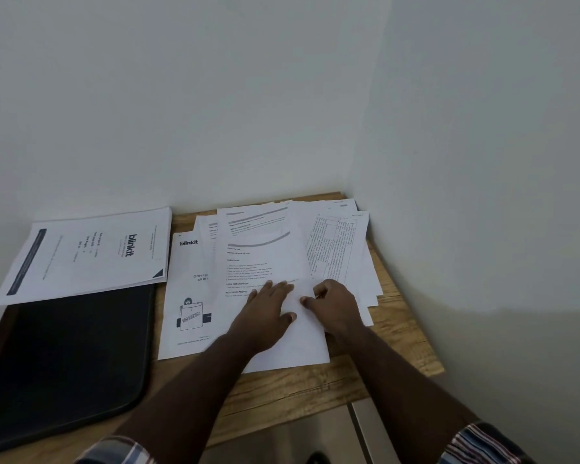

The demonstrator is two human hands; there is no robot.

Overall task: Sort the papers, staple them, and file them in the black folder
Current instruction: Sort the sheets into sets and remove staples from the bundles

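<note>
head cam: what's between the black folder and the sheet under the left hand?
In the head view, a blinkit sheet lies between the black folder and the sheet under the left hand.

Both bare forearms reach forward from the near edge, striped sleeves pushed up near the elbows. The left hand lies palm down, fingers straight and slightly spread, thumb out to the right. Just right of it, the right hand arches knuckles-up with its fingers curled under.
</note>
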